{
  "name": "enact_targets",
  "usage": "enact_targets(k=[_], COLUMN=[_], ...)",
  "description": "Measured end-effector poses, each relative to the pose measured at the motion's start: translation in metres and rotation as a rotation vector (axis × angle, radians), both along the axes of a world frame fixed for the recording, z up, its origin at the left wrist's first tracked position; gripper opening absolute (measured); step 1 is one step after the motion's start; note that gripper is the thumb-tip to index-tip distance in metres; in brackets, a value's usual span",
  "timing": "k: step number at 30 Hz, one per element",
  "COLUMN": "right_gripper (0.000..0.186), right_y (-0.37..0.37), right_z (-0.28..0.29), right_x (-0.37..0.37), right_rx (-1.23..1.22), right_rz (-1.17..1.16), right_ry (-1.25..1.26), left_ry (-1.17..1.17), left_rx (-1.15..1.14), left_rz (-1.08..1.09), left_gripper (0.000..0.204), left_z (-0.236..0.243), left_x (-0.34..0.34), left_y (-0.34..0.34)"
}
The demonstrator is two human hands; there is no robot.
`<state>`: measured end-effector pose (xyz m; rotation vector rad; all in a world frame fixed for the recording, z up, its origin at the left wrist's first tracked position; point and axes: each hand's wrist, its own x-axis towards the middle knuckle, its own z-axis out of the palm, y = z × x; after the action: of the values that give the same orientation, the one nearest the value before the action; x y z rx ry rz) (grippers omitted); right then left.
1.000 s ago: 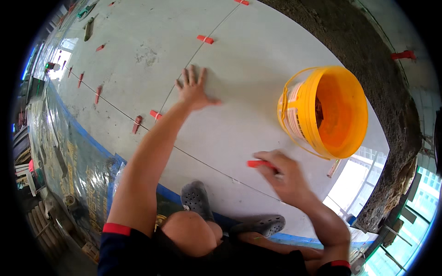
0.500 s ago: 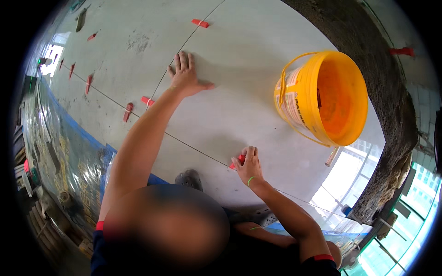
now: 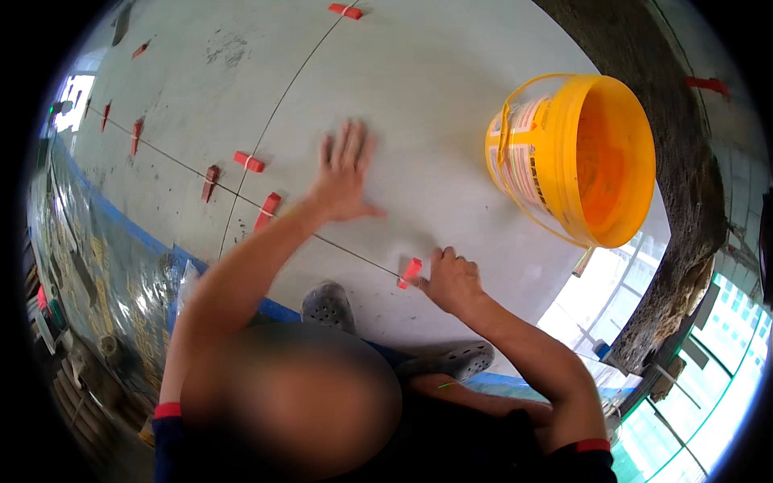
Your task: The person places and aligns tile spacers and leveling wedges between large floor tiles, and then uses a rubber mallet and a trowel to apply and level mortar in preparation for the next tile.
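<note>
Red wedges (image 3: 249, 162) already stand along the seams (image 3: 287, 88) at left; what remains, we cannot tell. One near wedge (image 3: 414, 267) sits just beside our right hand (image 3: 455, 283), fingers curled; whether they grasp, we cannot tell. Our left hand (image 3: 342, 183) spreads, released, above the tile (image 3: 435, 121).

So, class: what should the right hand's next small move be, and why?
Probably to push the red wedge further across the seam: more of it seems to show on the far side, while the next wedge leftward straddles the line more evenly, and the right hand is right beside it.
</note>
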<state>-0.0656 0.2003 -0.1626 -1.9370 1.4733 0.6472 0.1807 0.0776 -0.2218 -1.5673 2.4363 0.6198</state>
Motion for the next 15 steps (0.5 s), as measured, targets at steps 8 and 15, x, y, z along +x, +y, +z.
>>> enact_targets(k=[8, 15], right_gripper=[0.072, 0.060], right_y=[-0.025, -0.024], right_z=[-0.006, -0.014], right_x=[0.025, 0.027], right_rx=[0.253, 0.350], right_rz=[0.136, 0.242], right_ry=[0.040, -0.042], left_ry=[0.121, 0.244], left_rx=[0.183, 0.136], left_rz=[-0.152, -0.109], left_gripper=[0.118, 0.116], left_z=[0.012, 0.002], left_x=[-0.012, -0.009], left_y=[0.089, 0.094])
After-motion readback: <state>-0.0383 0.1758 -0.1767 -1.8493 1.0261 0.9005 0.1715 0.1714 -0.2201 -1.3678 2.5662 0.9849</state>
